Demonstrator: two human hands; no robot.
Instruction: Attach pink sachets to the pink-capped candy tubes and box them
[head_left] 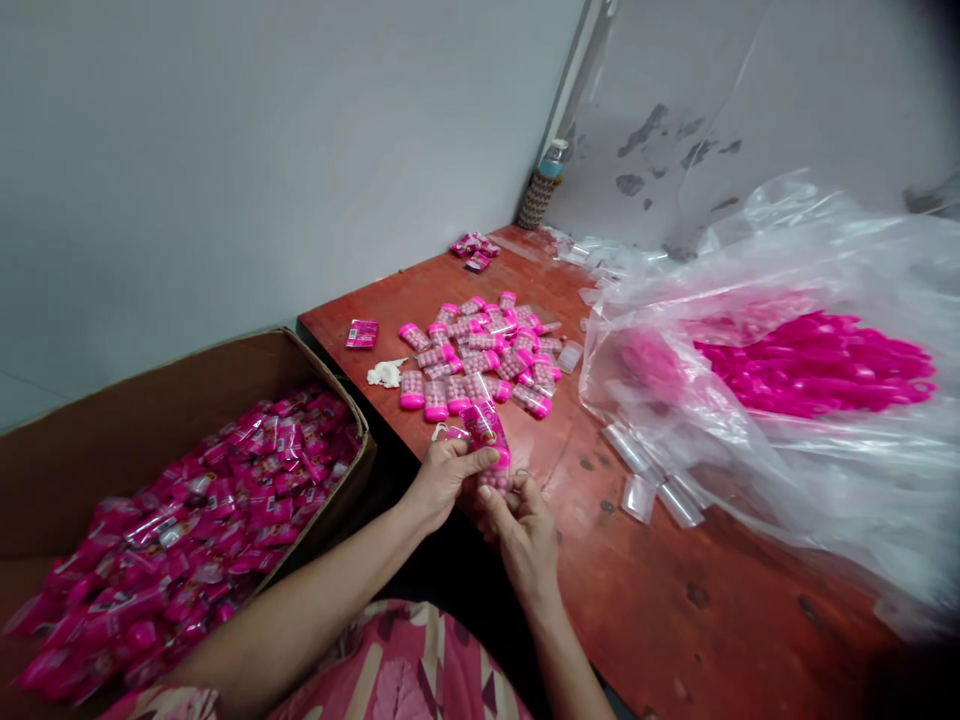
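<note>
At the near edge of the red table (645, 620), my left hand (444, 482) pinches a clear plastic sleeve (484, 422) with pink print. My right hand (525, 530) grips the lower end of a small container of pink balls (493, 479), whose pink cap end lies at the sleeve's lower part. How far the container sits inside the sleeve I cannot tell. Just beyond my hands lies a pile of similar pink-capped containers (480, 342). A white string loop with something pink (448, 432) is partly hidden behind my left hand.
Left of the table, a cardboard box (365, 455) holds many pink wrapped packs (217, 500). A large clear bag (757, 490) of pink plastic parts (817, 365) covers the table's right side. Clear sleeves (679, 500), crumpled white paper (385, 374) and a bottle (541, 185) are also there.
</note>
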